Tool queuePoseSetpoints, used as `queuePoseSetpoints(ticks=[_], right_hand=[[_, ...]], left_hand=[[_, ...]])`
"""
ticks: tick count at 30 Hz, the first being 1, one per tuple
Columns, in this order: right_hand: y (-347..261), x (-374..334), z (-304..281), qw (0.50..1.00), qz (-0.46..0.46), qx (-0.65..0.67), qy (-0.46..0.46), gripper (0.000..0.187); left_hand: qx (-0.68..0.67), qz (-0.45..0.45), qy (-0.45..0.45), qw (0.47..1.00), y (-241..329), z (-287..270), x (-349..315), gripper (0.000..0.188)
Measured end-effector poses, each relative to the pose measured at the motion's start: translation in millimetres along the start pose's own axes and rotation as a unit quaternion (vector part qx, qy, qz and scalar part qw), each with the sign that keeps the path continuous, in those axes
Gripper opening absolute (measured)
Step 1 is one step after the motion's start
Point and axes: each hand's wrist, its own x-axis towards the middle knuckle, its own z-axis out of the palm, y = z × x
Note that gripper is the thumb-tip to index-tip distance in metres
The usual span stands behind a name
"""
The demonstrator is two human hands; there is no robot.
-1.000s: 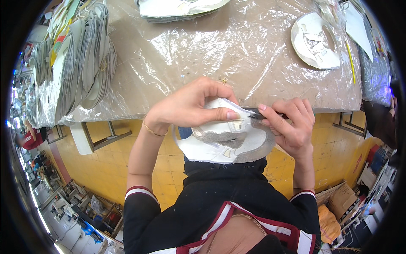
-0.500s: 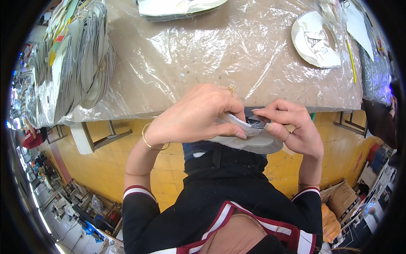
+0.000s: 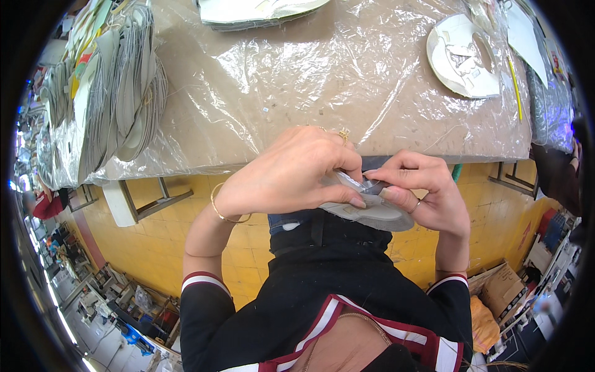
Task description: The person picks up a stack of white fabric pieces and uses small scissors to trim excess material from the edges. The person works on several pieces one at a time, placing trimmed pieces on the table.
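Just off the near edge of the table, I hold a light grey shoe upper (image 3: pixel 375 214) in front of my waist. My left hand (image 3: pixel 304 167) is closed on it, fingers over the back and thumb on the near face. Opposite it, my right hand (image 3: pixel 424 189) pinches a small dark grey piece (image 3: pixel 374 185) between thumb and fingers, against the upper's edge. Fingers cover most of that piece, so I cannot tell its kind. A whitish strip along the upper's edge shows between the two hands.
Clear plastic sheet covers the table (image 3: pixel 279 93). Stacked grey shoe pieces (image 3: pixel 121 93) stand at the left, more pale pieces (image 3: pixel 260 12) lie at the far edge. A curved white shoe upper (image 3: pixel 452 74) and a yellow stick (image 3: pixel 515 90) lie at the right.
The shoe upper has tilted and shifted slightly, with less of its left part showing. My right fingers have moved slightly left and closer to my left hand.
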Motion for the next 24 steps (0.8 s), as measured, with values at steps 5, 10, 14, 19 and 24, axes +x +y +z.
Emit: queuePoseSetpoints(ticks=[5,10,14,19,24], right_hand=[[2.5,-1.3,1.5,1.000,-0.013,-0.011,0.023,0.024],[2.4,-2.1,1.3,0.999,0.013,0.027,0.014,0.024],[1.9,-2.0,0.2,1.000,0.001,0.007,-0.001,0.024],[4.7,0.7,4.2,1.000,-0.018,0.009,0.024,0.024],[4.8,-2.2,0.8,0.981,0.026,0.179,0.075,0.030]], left_hand=[[-0.004,-0.002,-0.001,1.000,-1.4,0.1,-0.9,0.024],[0.001,0.004,-0.004,1.000,-1.5,-0.8,-1.3,0.023],[0.009,0.008,-0.009,1.000,-0.3,-1.1,-1.2,0.022],[-0.007,0.012,-0.005,1.000,1.2,-0.6,-0.2,0.022],[-0.018,-0.018,-0.002,1.000,1.9,-5.4,2.2,0.022]])
